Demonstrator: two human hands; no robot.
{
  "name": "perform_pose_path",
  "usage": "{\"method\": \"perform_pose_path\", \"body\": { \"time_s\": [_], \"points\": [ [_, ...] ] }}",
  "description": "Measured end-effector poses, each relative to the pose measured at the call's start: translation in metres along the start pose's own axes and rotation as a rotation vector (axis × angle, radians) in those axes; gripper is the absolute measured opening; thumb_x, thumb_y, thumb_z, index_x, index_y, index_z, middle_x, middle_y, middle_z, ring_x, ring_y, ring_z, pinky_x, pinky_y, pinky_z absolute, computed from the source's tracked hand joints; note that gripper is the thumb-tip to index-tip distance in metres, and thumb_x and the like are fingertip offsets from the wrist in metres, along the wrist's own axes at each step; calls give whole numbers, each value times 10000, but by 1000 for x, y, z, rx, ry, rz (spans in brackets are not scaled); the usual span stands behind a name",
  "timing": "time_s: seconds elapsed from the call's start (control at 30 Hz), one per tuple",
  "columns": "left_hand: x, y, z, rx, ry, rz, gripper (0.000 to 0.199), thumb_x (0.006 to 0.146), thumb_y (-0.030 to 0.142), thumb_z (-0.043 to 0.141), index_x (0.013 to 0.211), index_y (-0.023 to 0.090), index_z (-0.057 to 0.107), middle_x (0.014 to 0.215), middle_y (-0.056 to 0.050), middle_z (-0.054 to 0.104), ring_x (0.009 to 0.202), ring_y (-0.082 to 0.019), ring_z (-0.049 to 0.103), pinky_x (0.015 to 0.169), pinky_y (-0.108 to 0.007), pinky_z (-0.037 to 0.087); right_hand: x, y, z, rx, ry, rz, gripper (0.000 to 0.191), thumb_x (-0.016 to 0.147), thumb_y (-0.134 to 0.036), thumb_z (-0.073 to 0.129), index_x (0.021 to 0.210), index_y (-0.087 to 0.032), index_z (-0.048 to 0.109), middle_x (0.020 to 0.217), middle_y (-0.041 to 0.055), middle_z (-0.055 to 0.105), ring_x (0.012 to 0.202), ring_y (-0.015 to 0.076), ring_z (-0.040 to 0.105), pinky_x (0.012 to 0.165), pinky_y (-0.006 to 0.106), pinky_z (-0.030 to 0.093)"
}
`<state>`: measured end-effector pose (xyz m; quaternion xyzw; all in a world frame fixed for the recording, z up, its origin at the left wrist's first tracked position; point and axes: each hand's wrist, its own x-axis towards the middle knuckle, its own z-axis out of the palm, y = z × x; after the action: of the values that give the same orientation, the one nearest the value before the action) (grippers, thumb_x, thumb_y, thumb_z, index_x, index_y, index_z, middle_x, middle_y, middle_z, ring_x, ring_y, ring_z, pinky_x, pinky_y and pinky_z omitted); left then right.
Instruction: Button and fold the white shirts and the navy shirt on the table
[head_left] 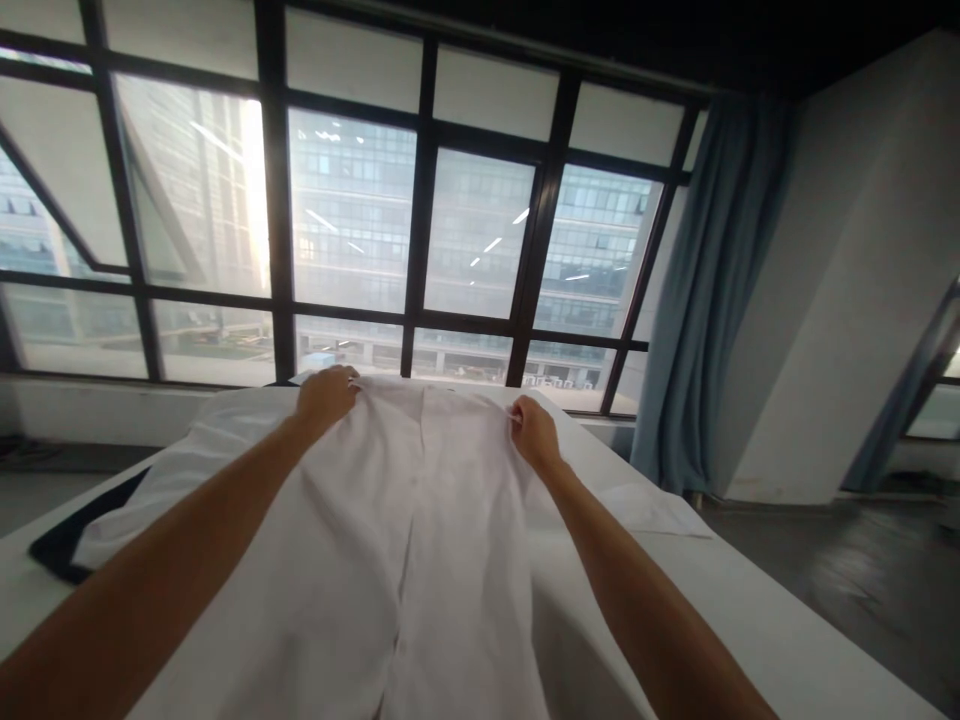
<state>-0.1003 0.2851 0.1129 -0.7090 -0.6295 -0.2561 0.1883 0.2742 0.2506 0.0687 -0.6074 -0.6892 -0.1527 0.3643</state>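
Note:
A white shirt (322,540) with a front opening down its middle stretches from the far part of the table toward me. Its upper edge is raised between my two hands. My left hand (327,395) pinches the cloth at the left end of that edge, fingers closed. At the right end, my right hand (535,430) grips the cloth between thumb and curled fingers. One sleeve spreads out to the left, and white cloth (652,510) lies to the right beyond my right forearm. The shirt's lower end runs out of view at the bottom.
Under the shirt is a white table (757,630). A dark flat item (97,520) pokes out from beneath the left sleeve. Dark-framed windows (345,210) line the wall ahead, one pane tilted open at left. A blue curtain (712,300) hangs at right beside a pale pillar (817,300).

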Motion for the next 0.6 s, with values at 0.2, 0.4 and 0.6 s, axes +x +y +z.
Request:
{"method": "perform_pose_path", "body": {
  "time_s": [0.2,0.4,0.6],
  "points": [
    [-42,35,56,39,-293,30,541,884,182,417,1424,157,400,1486,-178,388,1336,-322,390,1051,-587,287,-18,-13,54,-98,-219,119,517,918,-263,475,1410,-121,403,1356,200,489,1231,292,465,1010,406,335],
    [-134,51,31,-199,-314,413,298,899,343,472,1054,182,670,1167,-107,641,1127,-259,559,990,-410,394,-96,-17,57,41,-559,-176,339,876,-379,585,1184,-258,658,1190,74,641,1003,212,626,922,325,422],
    [-192,53,-10,-335,-647,432,235,800,408,582,842,197,676,811,-30,680,773,-190,617,694,-281,442,-140,-17,23,42,-539,-167,337,822,-449,651,1088,-251,709,1196,80,637,1099,245,579,973,363,395]
  ]
}}
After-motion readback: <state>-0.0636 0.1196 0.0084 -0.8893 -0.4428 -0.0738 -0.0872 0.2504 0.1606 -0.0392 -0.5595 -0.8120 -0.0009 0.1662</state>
